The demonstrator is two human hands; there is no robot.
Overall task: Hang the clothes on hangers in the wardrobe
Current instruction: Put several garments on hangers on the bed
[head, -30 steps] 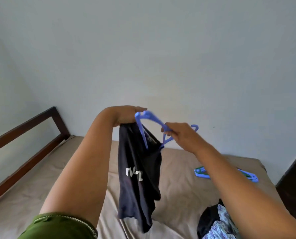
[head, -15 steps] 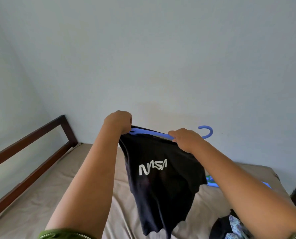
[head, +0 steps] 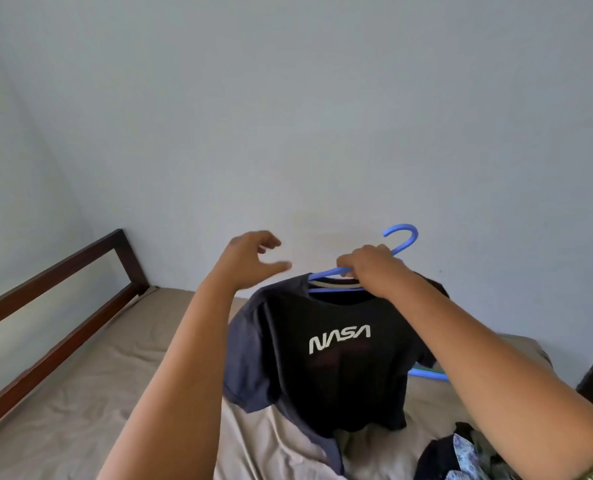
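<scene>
The navy NASA T-shirt [head: 326,344] is hanging on the blue plastic hanger [head: 329,271], out in front of you above the mattress [head: 80,393], its hem trailing down onto the tan sheet. The hanger's long axis is running left to right across your view, dipping a little to the left, and its hook [head: 404,237] is rising up and to the right of the grip, curling back toward the left. Your right hand [head: 374,270] is gripping the hanger at the neck, fingers curled over the bar just below the hook, so the shirt's whole weight is hanging beneath that hand. Your left hand [head: 253,256] is hovering just left of the shirt's shoulder, fingers loosely spread, holding nothing and touching nothing. The right hand is the one carrying, so the coming move to the rail is likely turning on it; no wardrobe is showing clearly here. More blue hangers [head: 426,374] are lying on the mattress behind the shirt, and a heap of other clothes [head: 461,455] is sitting at lower right. A dark wooden bed rail [head: 63,289] is running along the left
</scene>
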